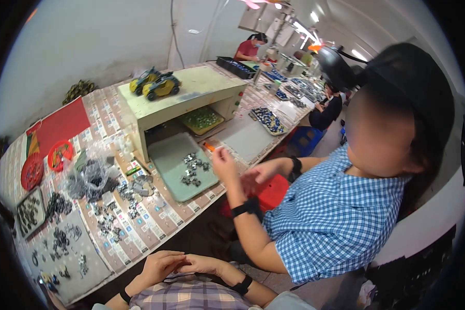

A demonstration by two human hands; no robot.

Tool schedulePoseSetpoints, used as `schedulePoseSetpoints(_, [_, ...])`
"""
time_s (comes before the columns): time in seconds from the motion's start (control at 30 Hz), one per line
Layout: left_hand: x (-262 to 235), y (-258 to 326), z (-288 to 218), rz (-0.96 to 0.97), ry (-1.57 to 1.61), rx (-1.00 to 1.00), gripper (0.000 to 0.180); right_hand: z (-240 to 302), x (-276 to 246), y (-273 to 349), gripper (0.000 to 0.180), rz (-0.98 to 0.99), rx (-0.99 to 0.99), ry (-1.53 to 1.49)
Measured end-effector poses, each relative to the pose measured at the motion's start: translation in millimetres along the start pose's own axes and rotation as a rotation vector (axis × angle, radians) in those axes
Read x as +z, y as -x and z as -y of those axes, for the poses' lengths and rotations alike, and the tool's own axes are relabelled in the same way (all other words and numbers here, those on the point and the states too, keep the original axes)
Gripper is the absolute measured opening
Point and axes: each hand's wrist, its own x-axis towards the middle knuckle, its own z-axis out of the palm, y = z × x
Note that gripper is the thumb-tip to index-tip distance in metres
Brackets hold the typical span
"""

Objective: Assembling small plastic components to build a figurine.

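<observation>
The left hand (159, 266) and right hand (205, 264) meet at the lap, just above a plaid cloth (191, 295), with the bench (152, 227) beyond them. The left fingers lie together, bent toward the right ones; both sets look narrow, but whether anything sits between them I cannot tell. Left of the hands, a grey board (95, 261) on the bench carries dark parts (61, 242), with a small tray (19, 225) of more pieces beside it. A clear bag (95, 178) stands near two red bowls (32, 178). Farther in, a pale green tray (169, 164) bears small black-and-silver parts (195, 166), partly inside an open-fronted box (196, 82) topped by two yellow toy cars (161, 89). To the right, a co-worker (341, 206) in a blue checked shirt raises one hand (223, 164) near that tray, above a red stool (275, 194).
</observation>
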Motion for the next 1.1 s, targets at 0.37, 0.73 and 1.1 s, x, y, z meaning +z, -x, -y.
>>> schedulePoseSetpoints(0.37, [2.4,7.9,2.6,-0.018,-0.034,0.05,0.024,-4.7,6.9,-2.3,0.029,-0.033,0.04,0.075])
schedulePoseSetpoints(0.73, [-2.2,3.0,-2.4,-0.048,-0.06,0.061,0.018,4.5,6.2,-4.7,0.032,0.059,0.015,-0.028])
schedulePoseSetpoints(1.1, [0.1,5.7,-3.0,-0.06,0.061,-0.087,0.016,20.8,8.6,-3.3,0.031,0.049,0.029,0.201])
